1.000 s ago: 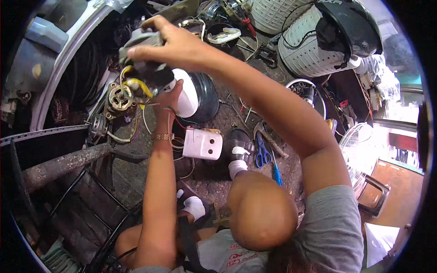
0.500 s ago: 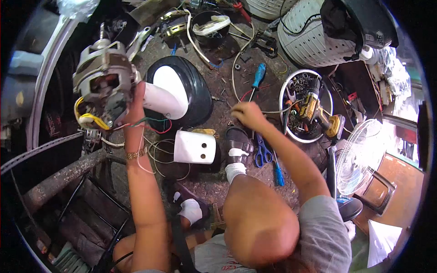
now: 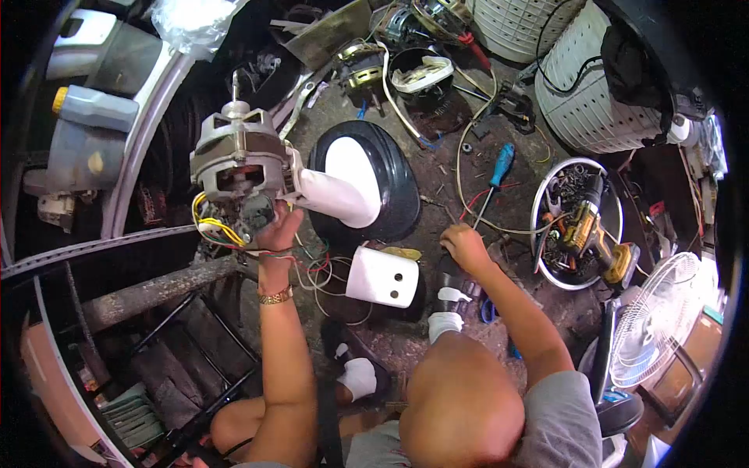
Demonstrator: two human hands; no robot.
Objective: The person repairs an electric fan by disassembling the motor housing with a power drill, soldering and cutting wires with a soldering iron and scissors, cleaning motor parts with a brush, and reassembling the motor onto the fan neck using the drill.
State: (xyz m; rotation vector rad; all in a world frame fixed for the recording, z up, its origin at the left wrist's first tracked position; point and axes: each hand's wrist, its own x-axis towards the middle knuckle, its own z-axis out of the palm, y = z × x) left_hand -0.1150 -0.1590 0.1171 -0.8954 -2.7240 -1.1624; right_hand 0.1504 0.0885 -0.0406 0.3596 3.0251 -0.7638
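A bare fan motor (image 3: 238, 156) with a shaft on top and yellow wires at its side sits at the end of a white fan neck (image 3: 339, 196), which rises from a black base (image 3: 402, 183). My left hand (image 3: 279, 230) is closed around the motor's lower rear part, by its wires; some fingers are hidden. Over the floor near my foot, my right hand (image 3: 466, 248) has its fingers pressed together; whatever may be in them is too small to name. Just beyond it lies a blue-handled screwdriver (image 3: 503, 162). A white motor cover (image 3: 382, 277) with two holes stands between my arms.
A metal bowl (image 3: 541, 257) of screws holds a yellow-black cordless drill (image 3: 597, 230). A fan grille (image 3: 651, 320) leans at the right. White perforated baskets (image 3: 581, 101) stand at the back right. Motor parts (image 3: 363, 70) and a white cable (image 3: 460, 175) lie on the floor.
The camera view has swung, so everything sits further right and lower. My left hand has shifted from the motor's neck side to its lower rear. My right hand has drawn slightly back toward me.
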